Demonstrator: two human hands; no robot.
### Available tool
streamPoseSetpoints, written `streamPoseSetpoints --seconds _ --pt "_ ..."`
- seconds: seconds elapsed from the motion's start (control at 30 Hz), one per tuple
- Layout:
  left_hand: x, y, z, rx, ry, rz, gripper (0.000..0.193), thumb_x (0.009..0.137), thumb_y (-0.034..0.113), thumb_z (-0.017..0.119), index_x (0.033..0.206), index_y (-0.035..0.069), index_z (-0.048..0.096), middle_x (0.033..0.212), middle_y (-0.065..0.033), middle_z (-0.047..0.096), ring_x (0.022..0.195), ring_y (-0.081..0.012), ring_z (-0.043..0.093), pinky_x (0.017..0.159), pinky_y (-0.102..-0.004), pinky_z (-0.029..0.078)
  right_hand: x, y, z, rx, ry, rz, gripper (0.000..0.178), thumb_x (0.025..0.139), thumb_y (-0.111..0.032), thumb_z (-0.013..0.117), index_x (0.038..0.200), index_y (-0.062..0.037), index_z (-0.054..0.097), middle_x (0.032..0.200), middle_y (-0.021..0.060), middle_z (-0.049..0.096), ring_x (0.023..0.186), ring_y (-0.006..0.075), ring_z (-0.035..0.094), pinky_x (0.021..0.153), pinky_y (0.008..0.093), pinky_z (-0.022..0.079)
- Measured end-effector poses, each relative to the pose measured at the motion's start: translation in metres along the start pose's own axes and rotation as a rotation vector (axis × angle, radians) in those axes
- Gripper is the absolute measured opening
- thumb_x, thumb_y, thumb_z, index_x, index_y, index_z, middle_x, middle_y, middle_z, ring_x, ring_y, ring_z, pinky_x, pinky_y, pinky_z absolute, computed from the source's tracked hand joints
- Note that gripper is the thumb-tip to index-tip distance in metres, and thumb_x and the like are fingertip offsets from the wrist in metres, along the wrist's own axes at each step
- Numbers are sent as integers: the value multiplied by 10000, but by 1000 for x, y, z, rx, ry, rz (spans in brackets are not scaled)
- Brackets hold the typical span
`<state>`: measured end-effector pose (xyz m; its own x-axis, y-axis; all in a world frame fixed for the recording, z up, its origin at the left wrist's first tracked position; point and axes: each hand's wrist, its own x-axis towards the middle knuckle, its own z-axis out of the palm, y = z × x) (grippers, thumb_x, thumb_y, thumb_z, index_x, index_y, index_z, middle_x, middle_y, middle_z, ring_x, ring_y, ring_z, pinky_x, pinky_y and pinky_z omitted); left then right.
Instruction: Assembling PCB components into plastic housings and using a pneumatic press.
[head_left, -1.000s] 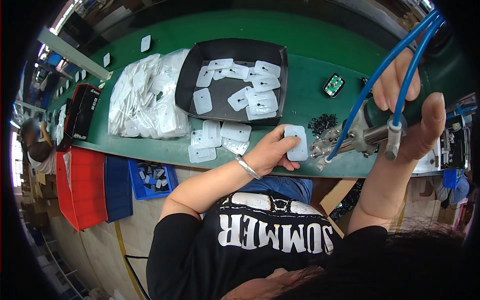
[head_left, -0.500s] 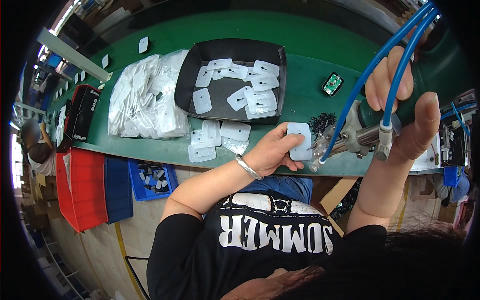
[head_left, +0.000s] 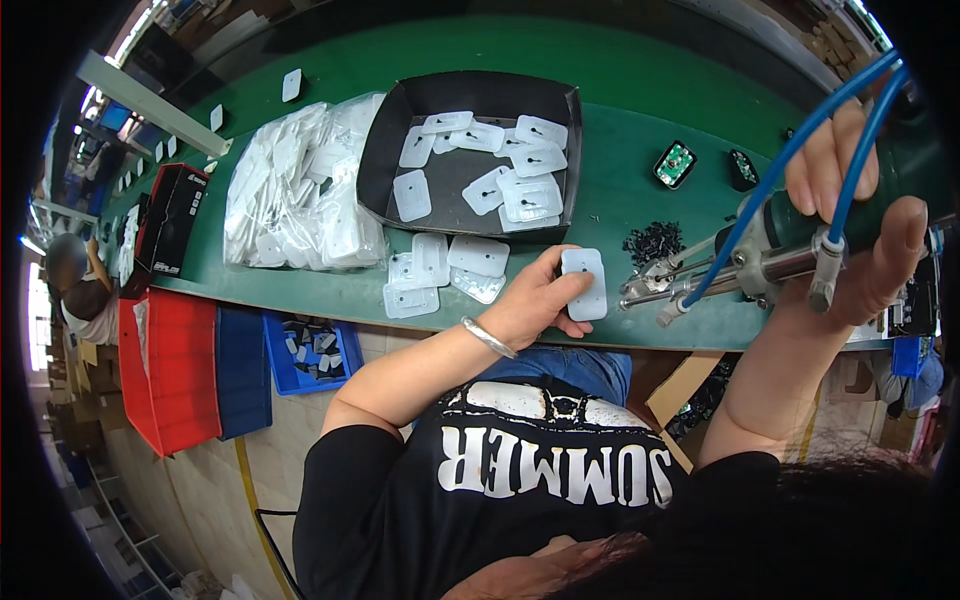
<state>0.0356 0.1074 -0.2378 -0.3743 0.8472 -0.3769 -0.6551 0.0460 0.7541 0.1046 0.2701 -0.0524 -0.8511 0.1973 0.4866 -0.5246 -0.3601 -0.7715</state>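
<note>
My left hand (head_left: 525, 312) grips a white rounded-rectangle plastic cover (head_left: 592, 302) at the table's front edge, its thumb lying on the upper face. My right hand (head_left: 882, 265) is wrapped round a dark green air tool with metal rods (head_left: 795, 264) and blue hoses (head_left: 765, 200). The tool's tip points left at the cover, with a gap between them. Beyond the tip is a heap of small black parts (head_left: 655, 241). Similar white covers with dark marks lie in a black tray (head_left: 372, 150), and several more covers (head_left: 430, 258) lie in front of it.
A clear bag of white covers (head_left: 300, 200) lies left of the tray. Two black casings with green circuit boards (head_left: 675, 165) sit at the back right. Below the table's left side stand a red bin (head_left: 165, 380), a blue bin (head_left: 243, 370) and a blue crate (head_left: 350, 350) of small pieces.
The tool in my right hand has moved right, away from the cover. My left hand has shifted slightly left with the cover. A second circuit-board casing has come into view.
</note>
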Motion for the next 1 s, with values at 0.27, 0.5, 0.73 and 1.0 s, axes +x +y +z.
streamPoseSetpoints --seconds 0.27,0.5,0.73,1.0 --pt "7 4 19 -116 -100 -42 379 844 196 515 1147 29 362 917 -115 546 594 -166 595 467 -240 525 1 7 9 -290 11 -106 689 765 -348 635 1207 67 307 744 -5 412 616 70 413 582 199 390" --pt "7 7 21 -112 -152 -55 390 842 215 522 1140 22 361 874 -109 559 586 -154 595 466 -230 522 1 10 11 -261 -10 -100 665 772 -356 624 1193 65 327 726 -10 415 606 70 424 570 198 401" --pt "5 9 20 -134 -151 -39 386 840 221 531 1127 11 381 889 -100 560 619 -147 597 482 -229 528 4 17 12 -259 -34 -84 678 776 -376 620 1230 17 306 733 -15 431 611 74 444 578 202 393" --pt "8 0 18 -132 -142 -59 354 840 193 529 1114 12 399 909 -106 562 637 -156 600 491 -233 533 -1 14 16 -231 -49 -36 730 745 -315 677 1265 -15 262 729 -26 423 616 87 438 572 212 385"
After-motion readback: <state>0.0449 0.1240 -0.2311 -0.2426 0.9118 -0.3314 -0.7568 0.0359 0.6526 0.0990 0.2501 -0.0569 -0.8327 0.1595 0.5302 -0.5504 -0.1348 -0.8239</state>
